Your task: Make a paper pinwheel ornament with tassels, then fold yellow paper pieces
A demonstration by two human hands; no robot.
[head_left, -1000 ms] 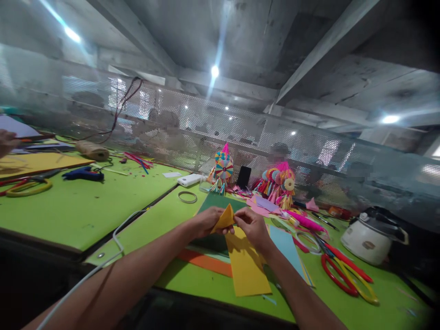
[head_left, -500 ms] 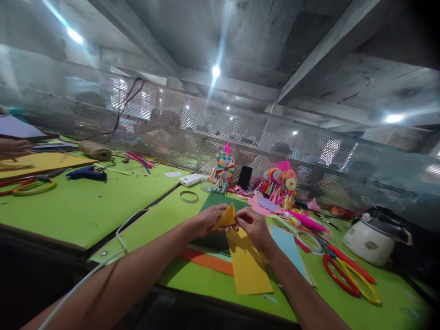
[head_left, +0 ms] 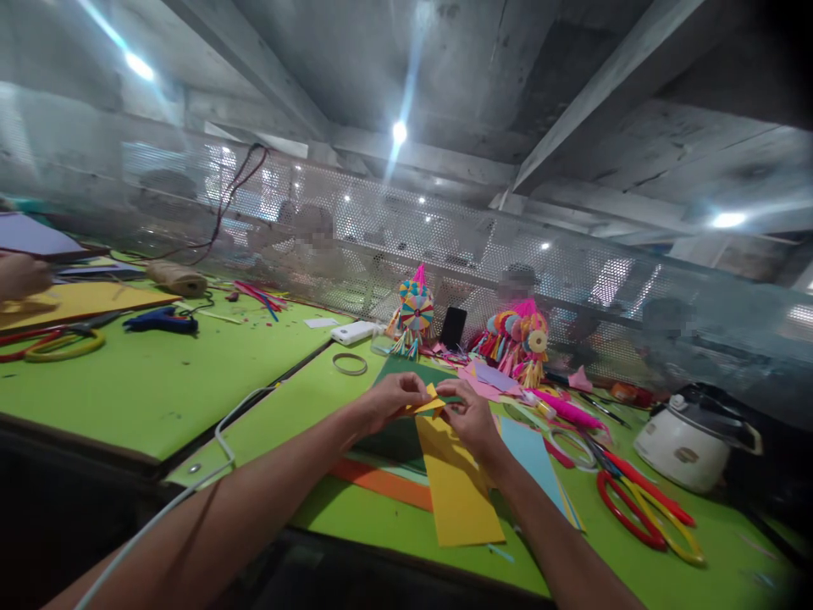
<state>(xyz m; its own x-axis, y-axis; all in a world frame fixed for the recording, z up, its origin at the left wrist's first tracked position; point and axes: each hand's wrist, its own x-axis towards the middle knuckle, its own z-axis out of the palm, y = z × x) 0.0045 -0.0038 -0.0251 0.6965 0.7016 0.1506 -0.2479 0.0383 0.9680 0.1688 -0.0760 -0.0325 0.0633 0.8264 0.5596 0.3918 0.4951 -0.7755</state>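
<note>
Between my two hands is a small folded piece of yellow paper [head_left: 430, 403], pinched from both sides. My left hand [head_left: 395, 400] grips its left end, fingers closed. On the other side, the fingertips of my right hand [head_left: 465, 413] are closed on its right edge. Below them a yellow paper strip [head_left: 462, 491] reaches toward the table's front edge. Dark green sheets [head_left: 394, 445] lie under my hands, with an orange sheet [head_left: 381, 485] sticking out in front. Light blue paper [head_left: 530, 462] lies to the right, partly behind my right forearm.
Red and yellow scissors [head_left: 648, 508] and a white pot [head_left: 686, 445] are at right. Colourful tasselled paper ornaments [head_left: 416, 312] and a phone [head_left: 453, 328] stand before the mesh screen. A white cable [head_left: 222, 440] crosses at left. Another person's hand [head_left: 22, 278] shows far left.
The folded yellow paper has gone from an upright pointed shape to a flatter, lower one. My fingers have shifted around it. The other person's hand at far left has moved slightly.
</note>
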